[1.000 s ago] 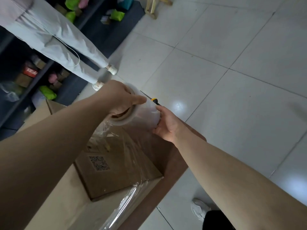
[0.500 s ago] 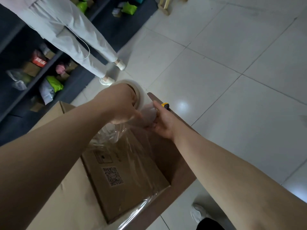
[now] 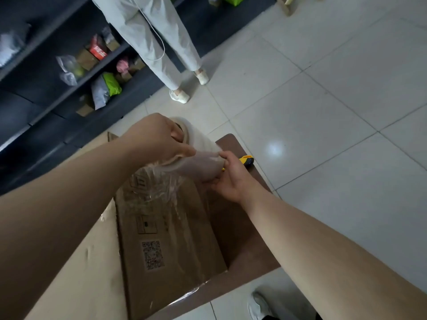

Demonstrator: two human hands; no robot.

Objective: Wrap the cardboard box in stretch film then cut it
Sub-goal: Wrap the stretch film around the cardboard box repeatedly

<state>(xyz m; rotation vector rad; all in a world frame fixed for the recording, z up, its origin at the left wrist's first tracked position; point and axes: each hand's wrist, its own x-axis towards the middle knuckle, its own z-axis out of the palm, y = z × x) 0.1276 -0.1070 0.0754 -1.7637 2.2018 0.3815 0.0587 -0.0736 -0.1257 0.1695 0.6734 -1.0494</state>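
A brown cardboard box [image 3: 171, 241] with a QR code lies on a brown table [image 3: 249, 239], its top covered by clear stretch film. The roll of stretch film [image 3: 198, 158] hovers above the box's far end. My left hand [image 3: 157, 137] grips the roll's near end, fingers in its core. My right hand [image 3: 231, 179] holds the roll's other end from below. A yellow cutter [image 3: 247, 160] lies on the table just behind my right hand, partly hidden.
A flat cardboard sheet [image 3: 87, 269] lies under and left of the box. A person in light trousers [image 3: 157, 42] stands beyond the table by dark shelves [image 3: 69, 72] of packages. My shoe [image 3: 261, 308] is on the white tiled floor.
The roll has tilted and come lower over the box's far end, with both hands still on it. My view has shifted, showing more of the box and table.
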